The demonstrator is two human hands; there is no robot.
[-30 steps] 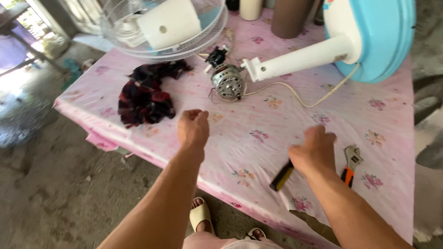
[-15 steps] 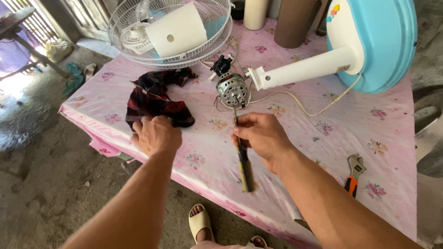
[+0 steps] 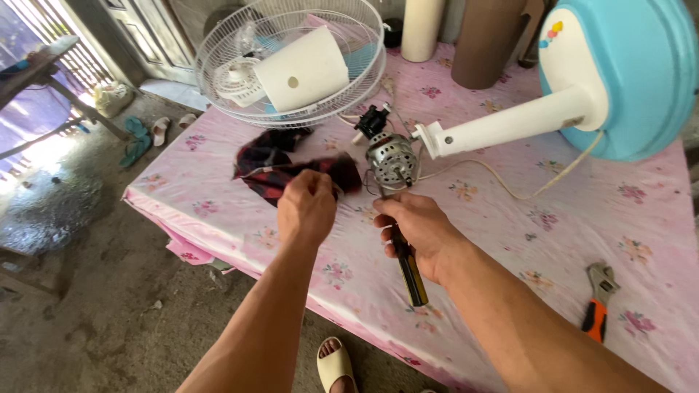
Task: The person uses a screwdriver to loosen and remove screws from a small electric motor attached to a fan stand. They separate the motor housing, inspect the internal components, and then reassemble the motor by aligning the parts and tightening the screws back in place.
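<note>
Both hands are working over the pink flowered tablecloth point(image 3: 510, 240): the left hand point(image 3: 306, 207) is gripping a dark red checked cloth point(image 3: 280, 171), while the right hand point(image 3: 419, 229) is closing around a screwdriver point(image 3: 409, 271) just below the fan motor point(image 3: 393, 161). An adjustable wrench point(image 3: 598, 298) is lying well apart at the right.

Table point(image 3: 510, 240) covered with a pink floral cloth; its near-left corner overhangs the floor. Floor point(image 3: 95, 320) is bare concrete, rough and stained, with a wet patch point(image 3: 51, 211) at the left. Sandals point(image 3: 138, 138) lie beyond the table's left edge. A wooden bench point(image 3: 36, 73) stands far left. Strong daylight enters from the upper left through a barred opening point(image 3: 44, 22).
</note>
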